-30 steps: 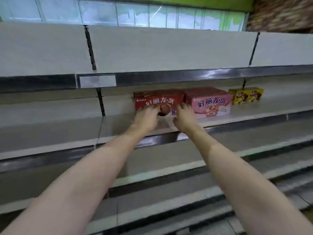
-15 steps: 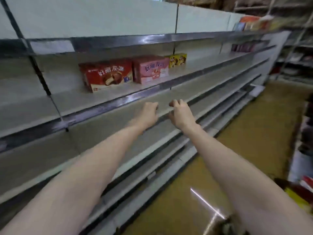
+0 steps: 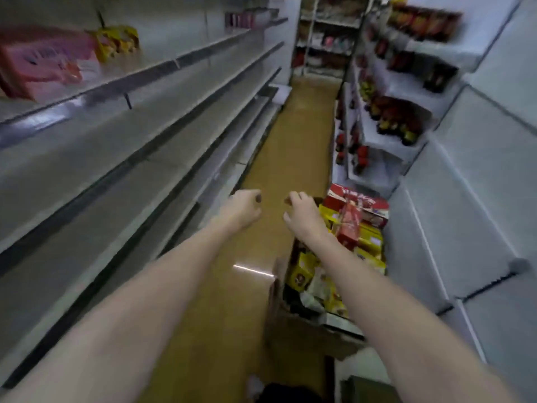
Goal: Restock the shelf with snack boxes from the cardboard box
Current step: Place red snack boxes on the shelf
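Note:
A cardboard box (image 3: pixel 293 327) stands on the aisle floor at the lower right, filled with several yellow and red snack boxes (image 3: pixel 356 210). My right hand (image 3: pixel 302 216) hovers over the box's far end, fingers loosely curled, holding nothing. My left hand (image 3: pixel 242 209) hangs over the floor to the left of it, also loosely curled and holding nothing. On the left shelf (image 3: pixel 162 66), a pink snack box (image 3: pixel 43 64) and a yellow one (image 3: pixel 117 42) stand at the top left, blurred by motion.
Long grey shelves (image 3: pixel 116 158) run along the left. White shelving (image 3: pixel 401 112) on the right carries dark bottles and packets. The tan floor (image 3: pixel 293 158) of the narrow aisle leads to more stocked racks at the far end.
Both hands have left the red box on the shelf and swung right and down. The view has turned from the shelf to the aisle and the cardboard box.

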Tool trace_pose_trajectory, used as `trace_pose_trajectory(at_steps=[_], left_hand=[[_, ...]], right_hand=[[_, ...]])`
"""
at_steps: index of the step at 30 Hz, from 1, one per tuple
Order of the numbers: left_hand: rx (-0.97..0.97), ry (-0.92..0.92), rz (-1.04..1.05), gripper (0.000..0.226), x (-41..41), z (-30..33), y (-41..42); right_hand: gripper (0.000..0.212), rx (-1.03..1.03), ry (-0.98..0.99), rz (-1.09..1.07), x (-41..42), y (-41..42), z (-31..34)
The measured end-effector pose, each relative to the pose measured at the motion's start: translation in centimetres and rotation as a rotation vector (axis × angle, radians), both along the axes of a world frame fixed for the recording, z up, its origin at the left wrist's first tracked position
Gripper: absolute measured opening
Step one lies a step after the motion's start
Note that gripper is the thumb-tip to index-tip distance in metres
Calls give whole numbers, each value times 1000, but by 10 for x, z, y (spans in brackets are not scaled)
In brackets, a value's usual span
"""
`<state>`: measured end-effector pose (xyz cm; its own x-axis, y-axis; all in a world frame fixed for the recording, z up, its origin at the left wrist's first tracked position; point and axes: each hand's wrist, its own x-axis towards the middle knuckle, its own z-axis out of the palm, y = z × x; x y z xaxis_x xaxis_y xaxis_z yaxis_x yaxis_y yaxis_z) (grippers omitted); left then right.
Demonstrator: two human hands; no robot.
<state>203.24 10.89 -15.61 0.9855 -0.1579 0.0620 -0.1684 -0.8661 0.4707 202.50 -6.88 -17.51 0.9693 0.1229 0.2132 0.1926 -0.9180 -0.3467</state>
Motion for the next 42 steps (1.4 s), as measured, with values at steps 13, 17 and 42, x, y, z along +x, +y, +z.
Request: trace_pose_trajectory(at_steps=[13,17,42], left_hand=[[-49,231,-268,36,39,-22,-218],[-68,353,-272,53,55,-40,-254],[-325,501,186,64,72,20,-81]], right_hand=[[37,45,202,-290,32,-193,-30],[33,93,277,-283,60,-228,-46],[65,-211,270,270,138,-94,11]])
